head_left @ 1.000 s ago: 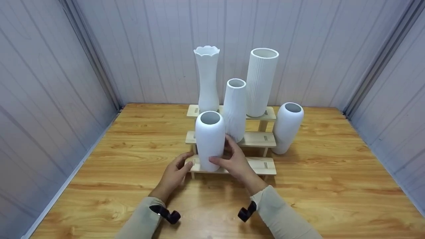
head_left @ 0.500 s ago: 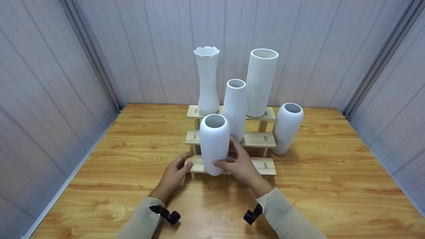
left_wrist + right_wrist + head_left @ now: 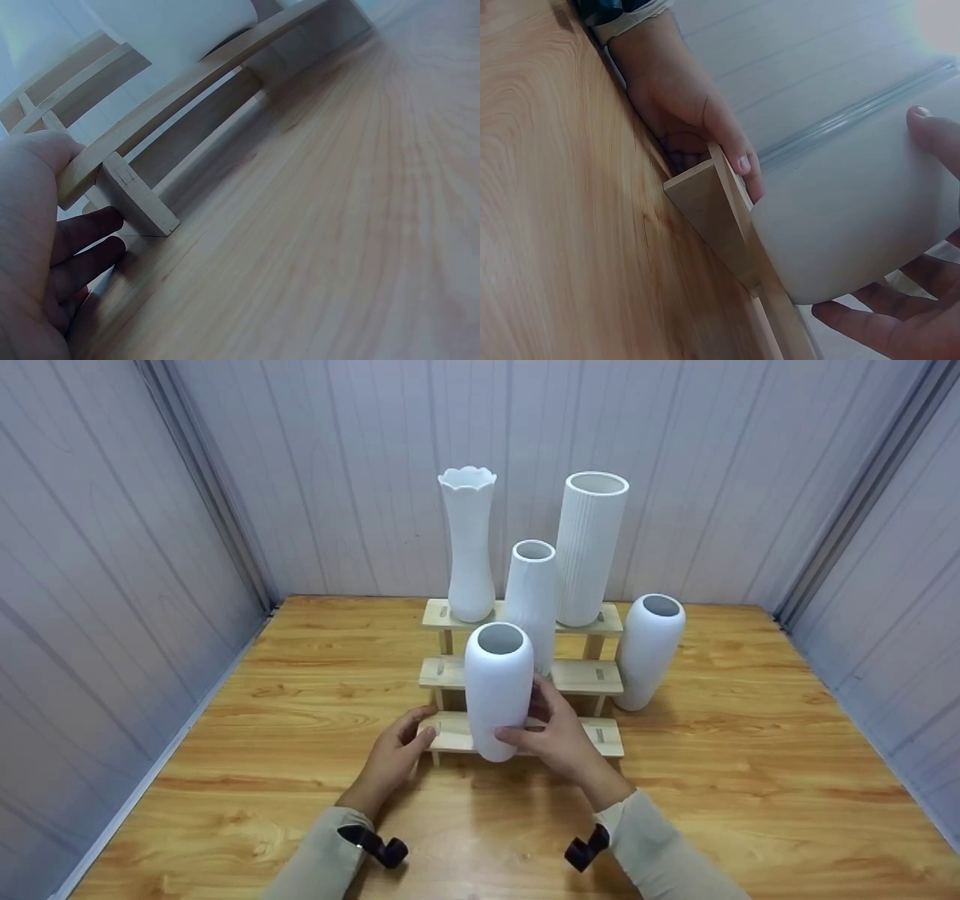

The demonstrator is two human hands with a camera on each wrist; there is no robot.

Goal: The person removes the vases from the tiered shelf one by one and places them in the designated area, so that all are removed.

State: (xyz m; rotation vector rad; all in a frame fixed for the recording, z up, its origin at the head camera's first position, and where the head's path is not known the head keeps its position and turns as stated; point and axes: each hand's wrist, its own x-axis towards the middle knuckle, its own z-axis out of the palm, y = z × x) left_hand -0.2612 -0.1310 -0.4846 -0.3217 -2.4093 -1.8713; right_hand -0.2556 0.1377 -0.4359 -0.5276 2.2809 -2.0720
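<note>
held in the right grip (image 3: 561, 741), spread to the girth with thumb on the near side and fingers behind: a smooth white round-shouldered vase (image 3: 499, 697). placed over the front edge of the lowest tier of a pale wooden three-tier stand (image 3: 589, 676); cannot tell whether touching the board. mouth pointing up, long axis close to vertical; inner wall shaded grey, bottom hidden. at the left end of that tier, the left grip (image 3: 397, 742), closed on the board, thumb above and fingers below. on the middle tier, just behind, a slim white tapered vase (image 3: 531, 592). on the top tier, a white scallop-rimmed vase (image 3: 471, 547) at left and a white ribbed cylindrical vase (image 3: 591, 559) at right. on the wood-grain surface (image 3: 750, 735), just beside the stand's right side, a second round-shouldered white vase (image 3: 649, 656). all upright and open-topped, depths too hidden to tell contents.
</note>
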